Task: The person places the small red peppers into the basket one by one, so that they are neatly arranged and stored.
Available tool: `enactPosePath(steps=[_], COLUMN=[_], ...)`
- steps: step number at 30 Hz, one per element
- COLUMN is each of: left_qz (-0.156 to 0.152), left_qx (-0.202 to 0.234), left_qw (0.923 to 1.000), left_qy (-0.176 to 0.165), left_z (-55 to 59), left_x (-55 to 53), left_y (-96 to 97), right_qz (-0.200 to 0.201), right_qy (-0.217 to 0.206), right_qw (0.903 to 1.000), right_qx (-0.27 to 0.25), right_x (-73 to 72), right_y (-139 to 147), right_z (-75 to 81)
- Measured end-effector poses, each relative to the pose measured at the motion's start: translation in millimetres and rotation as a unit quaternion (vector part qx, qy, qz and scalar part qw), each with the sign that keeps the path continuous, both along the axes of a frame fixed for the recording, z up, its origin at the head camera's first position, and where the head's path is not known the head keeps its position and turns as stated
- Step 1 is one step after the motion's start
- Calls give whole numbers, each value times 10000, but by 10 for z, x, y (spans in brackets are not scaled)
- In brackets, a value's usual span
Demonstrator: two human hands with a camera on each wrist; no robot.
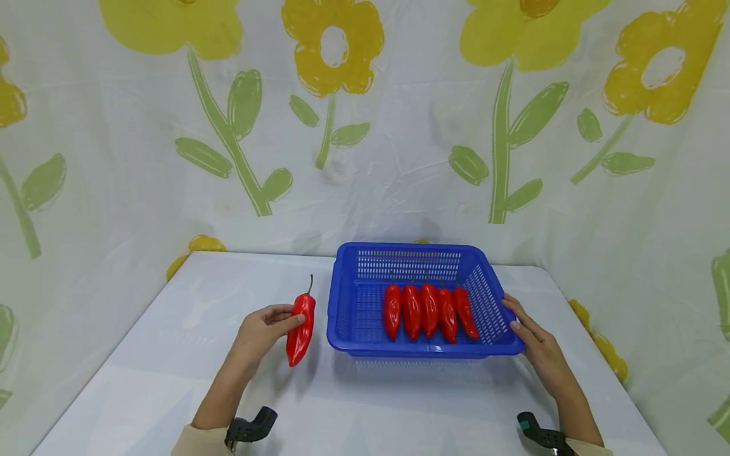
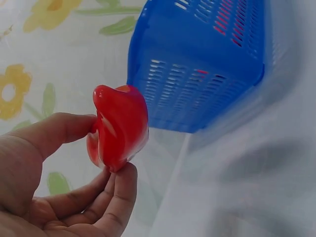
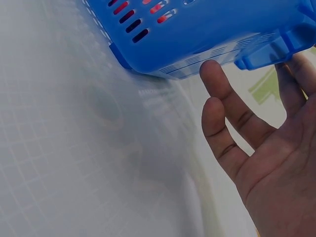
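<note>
A red chili pepper [image 1: 301, 329] with a dark, thin stem hangs upright left of the basket. My left hand [image 1: 265, 326] pinches it between thumb and fingers; the left wrist view shows its glossy, folded lower end [image 2: 121, 128]. My right hand [image 1: 538, 342] holds the right rim of a blue plastic basket [image 1: 336, 304], thumb on the rim. In the right wrist view, two fingers [image 3: 237, 106] stretch out below the rim, and others reach up behind its lip. Inside the basket, several red chili peppers [image 1: 429, 310] lie side by side toward the right, stems pointing to the back.
A white table [image 1: 188, 354] lies beneath everything. Behind it and at the sides hangs a pale curtain [image 1: 399, 196] printed with yellow flowers and green leaves. Black camera mounts [image 1: 251, 427] are strapped at both wrists.
</note>
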State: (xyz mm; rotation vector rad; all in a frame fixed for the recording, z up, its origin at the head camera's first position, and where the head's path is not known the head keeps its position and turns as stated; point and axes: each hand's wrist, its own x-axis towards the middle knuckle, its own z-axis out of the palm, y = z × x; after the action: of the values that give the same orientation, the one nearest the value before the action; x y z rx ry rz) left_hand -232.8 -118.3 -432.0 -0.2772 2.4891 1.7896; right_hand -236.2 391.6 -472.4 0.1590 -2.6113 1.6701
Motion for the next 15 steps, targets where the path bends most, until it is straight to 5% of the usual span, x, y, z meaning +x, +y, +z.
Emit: enactPosePath(steps=[15], left_qz=[-110], left_qx=[150], left_qw=[9996], left_qy=[224], left_z=[250], left_x=[-165], left_y=[131], right_qz=[51], right_qy=[-10], right_qw=[9999], right_qx=[-90], right_x=[0], right_y=[1], right_z=[1])
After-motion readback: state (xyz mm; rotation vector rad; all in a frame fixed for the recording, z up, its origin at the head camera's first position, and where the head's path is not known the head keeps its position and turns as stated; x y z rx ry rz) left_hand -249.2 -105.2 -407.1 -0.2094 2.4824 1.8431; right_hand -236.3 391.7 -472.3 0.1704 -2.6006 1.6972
